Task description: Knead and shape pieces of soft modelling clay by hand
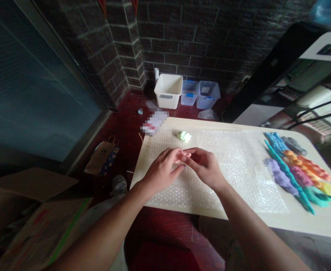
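Observation:
My left hand (pixel 165 165) and my right hand (pixel 202 165) meet above the bubble wrap (pixel 238 165) near the middle of the table. Between their fingertips is a small pinkish lumpy piece (pixel 186 153), mostly covered by the fingers; its kind is unclear. Both hands are closed around it, the left thumb and right thumb close together below it. Just beyond the hands, a small pale green-white crumpled lump (pixel 184 136) lies on the bubble wrap, apart from the fingers.
Several lumpy coloured strips, among them a teal strip (pixel 291 177) and a purple strip (pixel 279 177), lie at the table's right. Beyond the table stand a white bin (pixel 168 91) and clear plastic boxes (pixel 208 96). A paper bag (pixel 99 157) and cardboard box (pixel 43 229) are left.

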A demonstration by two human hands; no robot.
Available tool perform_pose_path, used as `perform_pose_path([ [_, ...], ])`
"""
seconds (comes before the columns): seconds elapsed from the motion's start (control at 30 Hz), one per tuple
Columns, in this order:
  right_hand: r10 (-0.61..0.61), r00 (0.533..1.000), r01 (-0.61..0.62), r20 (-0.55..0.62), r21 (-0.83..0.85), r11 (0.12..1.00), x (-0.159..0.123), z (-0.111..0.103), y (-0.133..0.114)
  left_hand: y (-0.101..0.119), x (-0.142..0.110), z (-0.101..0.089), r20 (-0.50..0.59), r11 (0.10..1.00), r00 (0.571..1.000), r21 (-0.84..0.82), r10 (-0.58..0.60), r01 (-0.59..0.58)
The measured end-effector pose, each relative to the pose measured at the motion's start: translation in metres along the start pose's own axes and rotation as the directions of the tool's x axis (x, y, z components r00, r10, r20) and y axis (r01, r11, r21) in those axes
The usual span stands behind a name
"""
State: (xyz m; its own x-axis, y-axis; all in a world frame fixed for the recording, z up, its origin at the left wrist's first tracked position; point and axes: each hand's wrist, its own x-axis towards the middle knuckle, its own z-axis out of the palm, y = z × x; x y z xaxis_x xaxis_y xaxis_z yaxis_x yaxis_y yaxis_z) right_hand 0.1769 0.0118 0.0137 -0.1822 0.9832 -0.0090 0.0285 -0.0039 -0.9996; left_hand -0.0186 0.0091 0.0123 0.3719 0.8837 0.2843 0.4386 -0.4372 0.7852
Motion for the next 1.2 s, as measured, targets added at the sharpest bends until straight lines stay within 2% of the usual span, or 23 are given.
perform_pose_path([
  [0.13,-0.055,0.998,0.06,0.031,-0.211,0.976,-0.003,0.001,0.003,0.001,-0.005,0.003,0.075,0.955,0.997,0.297,-0.02,-0.003],
  [0.23,-0.112,0.992,0.125,0.06,-0.307,0.943,-0.005,0.003,0.003,0.004,-0.005,0.004,0.11,0.92,0.993,0.392,-0.031,-0.015],
  [0.33,-0.129,0.988,0.15,0.083,-0.342,0.928,-0.006,0.005,0.002,0.006,-0.005,0.007,0.102,0.924,0.993,0.381,-0.051,0.008],
  [0.43,-0.104,0.992,0.123,0.077,-0.313,0.942,-0.008,0.007,0.0,0.005,-0.004,0.01,0.065,0.956,0.995,0.287,-0.081,0.06],
  [0.5,-0.089,0.995,0.097,0.045,-0.25,0.963,-0.008,0.007,-0.001,0.005,-0.003,0.011,0.033,0.964,0.994,0.25,-0.102,0.091],
  [0.7,-0.098,0.989,0.09,-0.114,-0.074,0.993,-0.004,0.005,-0.001,0.013,0.0,0.01,-0.033,0.939,0.977,0.271,-0.213,0.214],
  [0.83,-0.101,0.987,0.095,-0.125,-0.05,0.994,-0.003,0.004,-0.001,0.016,0.003,0.01,0.006,0.947,0.982,0.268,-0.188,0.18],
  [0.93,-0.102,0.992,0.096,-0.076,-0.075,0.993,-0.007,0.006,-0.002,0.015,0.005,0.009,0.055,0.951,0.983,0.267,-0.177,0.156],
  [1.0,-0.094,0.996,0.092,-0.006,-0.16,0.983,-0.01,0.007,-0.004,0.014,0.005,0.007,0.096,0.948,0.973,0.262,-0.211,0.18],
  [1.07,-0.14,0.988,0.155,0.073,-0.298,0.942,-0.011,0.008,-0.005,0.01,0.005,0.006,0.12,0.937,0.953,0.25,-0.279,0.243],
  [1.13,-0.219,0.963,0.266,0.158,-0.424,0.865,-0.011,0.009,-0.006,0.006,0.004,0.006,0.153,0.94,0.946,0.235,-0.287,0.247],
  [1.2,-0.229,0.956,0.29,0.184,-0.474,0.831,-0.01,0.008,-0.005,0.002,0.003,0.006,0.118,0.938,0.951,0.236,-0.287,0.254],
])
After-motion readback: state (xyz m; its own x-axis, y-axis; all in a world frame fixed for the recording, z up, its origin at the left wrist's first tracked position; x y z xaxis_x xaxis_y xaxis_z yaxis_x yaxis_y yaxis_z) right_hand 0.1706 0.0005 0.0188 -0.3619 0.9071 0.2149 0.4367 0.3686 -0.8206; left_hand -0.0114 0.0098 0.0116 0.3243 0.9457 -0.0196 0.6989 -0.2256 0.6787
